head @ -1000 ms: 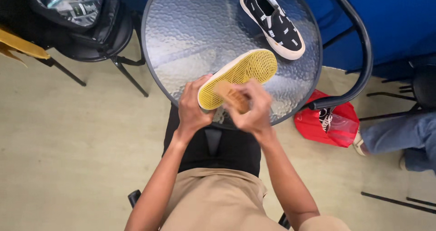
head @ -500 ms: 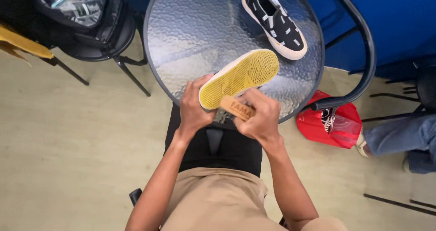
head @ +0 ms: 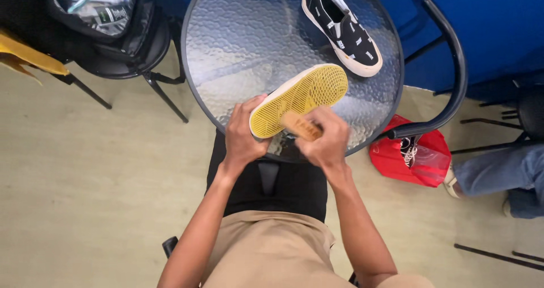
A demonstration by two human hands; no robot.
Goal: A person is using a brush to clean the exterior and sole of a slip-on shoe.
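Observation:
A slip-on shoe (head: 300, 98) is held upside down over the near edge of a round glass table (head: 238, 44), its yellow sole facing up. My left hand (head: 242, 138) grips the shoe's heel end. My right hand (head: 324, 142) is closed around a small wooden brush (head: 301, 126), which lies against the side of the sole near the heel. The matching black shoe (head: 341, 28) with white marks stands upright at the far right of the table.
A black chair arm (head: 447, 73) curves round the table's right side. A red bag (head: 411, 155) lies on the floor beneath it. A black stool (head: 133, 50) carrying an open bag stands at the left. Another person's leg (head: 504, 172) shows at the right edge.
My right hand with the brush has slid down along the sole from its middle toward the heel side. My left hand and the shoe have stayed nearly in place.

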